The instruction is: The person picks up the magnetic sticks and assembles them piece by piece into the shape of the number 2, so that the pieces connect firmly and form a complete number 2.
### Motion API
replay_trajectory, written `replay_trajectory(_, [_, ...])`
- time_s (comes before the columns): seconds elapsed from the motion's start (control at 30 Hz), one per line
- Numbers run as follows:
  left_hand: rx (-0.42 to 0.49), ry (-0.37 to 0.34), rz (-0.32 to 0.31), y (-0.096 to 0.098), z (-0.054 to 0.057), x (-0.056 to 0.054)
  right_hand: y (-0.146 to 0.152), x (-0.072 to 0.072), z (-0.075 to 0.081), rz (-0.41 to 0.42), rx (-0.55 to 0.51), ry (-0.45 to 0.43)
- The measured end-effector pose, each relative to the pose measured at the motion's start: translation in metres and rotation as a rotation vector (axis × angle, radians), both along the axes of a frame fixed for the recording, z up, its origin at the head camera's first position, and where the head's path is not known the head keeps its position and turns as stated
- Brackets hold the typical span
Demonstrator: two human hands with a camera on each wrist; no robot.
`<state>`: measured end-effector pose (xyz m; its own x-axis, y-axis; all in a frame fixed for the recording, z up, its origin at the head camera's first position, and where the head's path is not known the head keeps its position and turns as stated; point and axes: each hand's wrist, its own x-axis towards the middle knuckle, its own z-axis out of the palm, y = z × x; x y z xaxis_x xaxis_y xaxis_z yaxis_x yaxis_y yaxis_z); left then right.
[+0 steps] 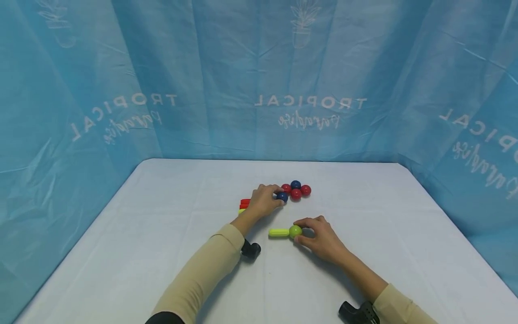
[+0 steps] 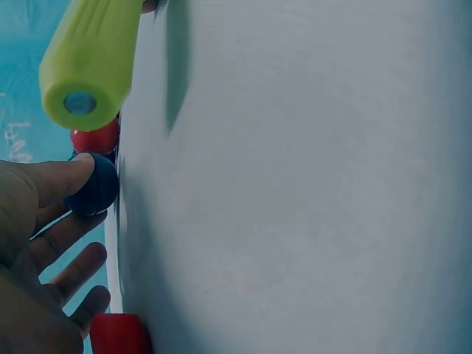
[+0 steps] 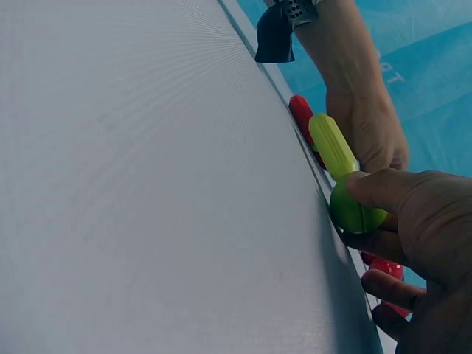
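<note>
Right hand: is pinching the green ball between thumb and index finger, its other fingers spreading loosely.
Left hand: is pinching the dark blue ball between thumb and index finger, the rest spreading apart.
Green ball's place: is sitting near the middle of the desk, nearer the person than the left hand, touching the lime stick; whether the 2 are joining firmly, I cannot tell.
Lime stick's lie: is pointing leftward from the ball, its free end showing 1 round hole in the left wrist view.
Ball handling: is looking light, stiff and hardly fragile; its smooth curve is probably inviting slips and rolling, so opposite sides at the widest part are offering the best hold.
Stick handling: is seeming light and rigid; the grooved middle is likely giving better grip.
Beyond the left hand: 3 red balls and 1 more navy ball are clustering.
Partly behind it: 2 red sticks are lying side by side.
</note>
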<state>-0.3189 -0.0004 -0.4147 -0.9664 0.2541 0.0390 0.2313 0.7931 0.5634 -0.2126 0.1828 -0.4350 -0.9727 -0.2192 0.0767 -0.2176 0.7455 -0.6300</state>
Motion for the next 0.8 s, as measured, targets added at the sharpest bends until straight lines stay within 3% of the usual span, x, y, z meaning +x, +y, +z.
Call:
replay_trajectory(0.23, [0.059, 0.015, 0.014, -0.010, 0.007, 0.009, 0.000, 0.001, 0.000, -0.006, 0.006, -0.012])
replay_trajectory(0.4, [0.118, 0.015, 0.021, -0.026, 0.014, 0.022, 0.000, 0.001, 0.000, -0.014, 0.006, -0.014])
replay_trajectory(0.63, [0.225, -0.021, 0.035, -0.052, 0.025, 0.055, -0.001, 0.001, 0.000, -0.016, 0.012, -0.021])
replay_trajectory(0.8, [0.247, -0.047, 0.004, -0.071, 0.018, 0.077, -0.002, 0.002, 0.000, -0.019, 0.010, -0.020])
